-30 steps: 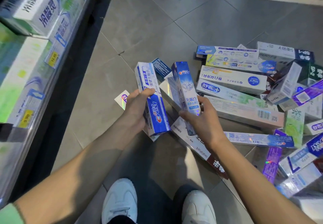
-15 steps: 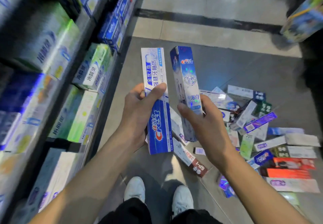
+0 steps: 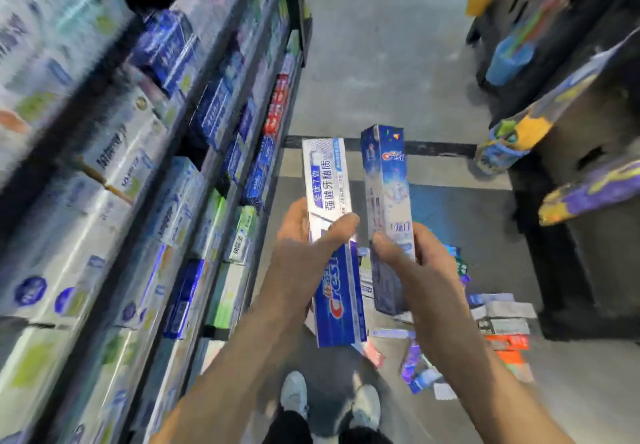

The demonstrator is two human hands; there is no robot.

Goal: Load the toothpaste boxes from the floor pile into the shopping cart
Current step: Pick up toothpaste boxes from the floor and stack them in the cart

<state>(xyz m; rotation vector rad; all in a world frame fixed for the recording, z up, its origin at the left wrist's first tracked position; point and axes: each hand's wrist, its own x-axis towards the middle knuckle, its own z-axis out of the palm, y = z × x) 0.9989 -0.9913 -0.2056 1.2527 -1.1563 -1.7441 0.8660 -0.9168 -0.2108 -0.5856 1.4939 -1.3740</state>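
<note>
2 hands (image 3: pixel 304 253) (image 3: pixel 412 256) | 2 toothpaste boxes (image 3: pixel 332 246) (image 3: pixel 388 201), 1 gripped each

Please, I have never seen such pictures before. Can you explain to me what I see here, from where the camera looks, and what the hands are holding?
No machine here: a person wears a camera on the head, looking down. The left hand grips a white-and-blue Crest box, the right hand a darker blue Crest box, both roughly upright. On the grey floor behind lies the pile of toothpaste boxes. Shop shelves stand at left; white shoes show below. No cart is visible.
</note>
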